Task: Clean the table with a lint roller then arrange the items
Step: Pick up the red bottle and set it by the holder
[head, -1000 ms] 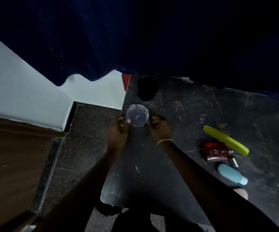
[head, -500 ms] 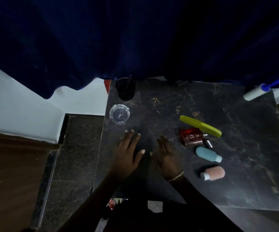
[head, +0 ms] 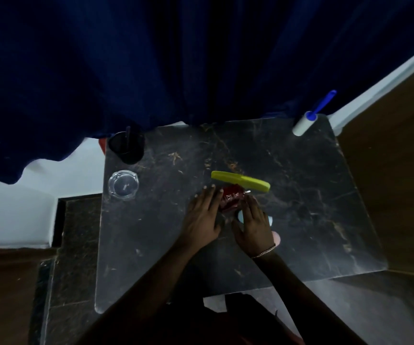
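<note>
A dark marble table fills the middle of the view. My left hand and my right hand lie on either side of a red perfume bottle, fingers spread and touching it. Whether either hand grips the bottle is unclear. A yellow-green comb lies just beyond the bottle. My right hand mostly covers a light blue bottle and a pink bottle. The lint roller, white with a blue handle, rests at the far right corner.
A clear glass ashtray sits near the left edge, with a black cup behind it at the far left corner. A dark blue curtain hangs behind the table. Wooden furniture stands to the right.
Both hands let go of the glass ashtray at the left edge and moved right across the table to the red perfume bottle. The view swung right, bringing the lint roller into sight.
</note>
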A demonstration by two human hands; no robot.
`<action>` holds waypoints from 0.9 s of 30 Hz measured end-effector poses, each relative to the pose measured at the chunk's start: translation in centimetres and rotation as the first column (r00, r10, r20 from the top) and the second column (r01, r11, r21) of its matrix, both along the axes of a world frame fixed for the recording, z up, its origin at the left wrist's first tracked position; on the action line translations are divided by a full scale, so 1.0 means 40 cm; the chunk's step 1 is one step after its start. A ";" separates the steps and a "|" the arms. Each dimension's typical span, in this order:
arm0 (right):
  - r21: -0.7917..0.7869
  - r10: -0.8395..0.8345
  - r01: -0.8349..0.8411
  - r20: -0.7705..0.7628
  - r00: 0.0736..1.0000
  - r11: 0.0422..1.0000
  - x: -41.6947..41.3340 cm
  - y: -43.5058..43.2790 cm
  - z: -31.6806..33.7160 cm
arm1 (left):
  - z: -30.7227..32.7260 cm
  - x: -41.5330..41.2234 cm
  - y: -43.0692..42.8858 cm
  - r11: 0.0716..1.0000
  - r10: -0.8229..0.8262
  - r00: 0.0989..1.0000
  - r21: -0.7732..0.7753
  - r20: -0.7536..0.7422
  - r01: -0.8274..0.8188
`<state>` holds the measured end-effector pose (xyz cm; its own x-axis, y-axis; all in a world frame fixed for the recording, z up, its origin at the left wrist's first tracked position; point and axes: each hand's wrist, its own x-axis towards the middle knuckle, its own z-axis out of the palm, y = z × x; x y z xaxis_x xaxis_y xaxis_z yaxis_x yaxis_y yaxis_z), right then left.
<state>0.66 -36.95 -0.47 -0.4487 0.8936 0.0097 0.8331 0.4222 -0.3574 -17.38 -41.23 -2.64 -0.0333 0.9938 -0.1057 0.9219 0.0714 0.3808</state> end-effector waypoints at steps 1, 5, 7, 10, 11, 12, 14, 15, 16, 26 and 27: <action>0.003 -0.011 0.011 -0.009 1.000 1.000 0.015 0.013 0.000 | -0.003 0.014 0.018 1.000 0.005 1.000 -0.020 0.005 -0.004; -0.038 -0.083 0.083 -0.013 0.996 0.996 0.093 0.063 -0.008 | -0.005 0.075 0.088 0.988 0.029 0.999 -0.153 0.024 -0.025; -0.053 -0.101 0.101 -0.005 0.995 0.994 0.130 0.084 -0.014 | -0.013 0.094 0.118 0.982 0.039 0.999 -0.183 -0.003 -0.039; -0.089 -0.096 0.096 -0.001 0.995 0.991 0.182 0.111 -0.016 | -0.035 0.113 0.153 0.969 0.073 0.997 -0.234 -0.035 -0.079; -0.099 -0.089 0.089 0.003 0.996 0.991 0.195 0.119 -0.015 | -0.040 0.115 0.163 0.963 0.083 0.995 -0.252 -0.050 -0.093; -0.106 -0.084 0.084 0.005 0.996 0.991 0.211 0.129 -0.016 | -0.041 0.120 0.173 0.958 0.095 0.994 -0.268 -0.058 -0.107; -0.111 -0.073 0.073 0.001 0.997 0.991 0.237 0.149 -0.020 | -0.040 0.126 0.192 0.950 0.111 0.992 -0.287 -0.063 -0.124; -0.108 -0.058 0.056 -0.008 0.998 0.993 0.247 0.161 -0.022 | -0.039 0.126 0.200 0.949 0.112 0.991 -0.290 -0.067 -0.127; -0.110 -0.041 0.038 -0.023 0.999 0.993 0.252 0.172 -0.025 | -0.038 0.125 0.206 0.947 0.111 0.991 -0.295 -0.070 -0.127; -0.302 -0.011 0.022 0.041 0.999 0.953 0.173 0.253 -0.019 | 0.013 0.121 0.111 0.901 0.405 0.895 -0.247 0.187 -0.356; -0.331 -0.007 0.026 0.061 0.998 0.943 0.157 0.260 -0.025 | 0.028 0.122 0.090 0.890 0.443 0.870 -0.227 0.217 -0.396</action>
<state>6.93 -26.57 -1.47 -0.4248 0.8492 -0.3137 0.8623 0.2740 -0.4259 -12.49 -37.63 -1.52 -0.3916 0.8578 -0.3330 0.6617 0.5140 0.5458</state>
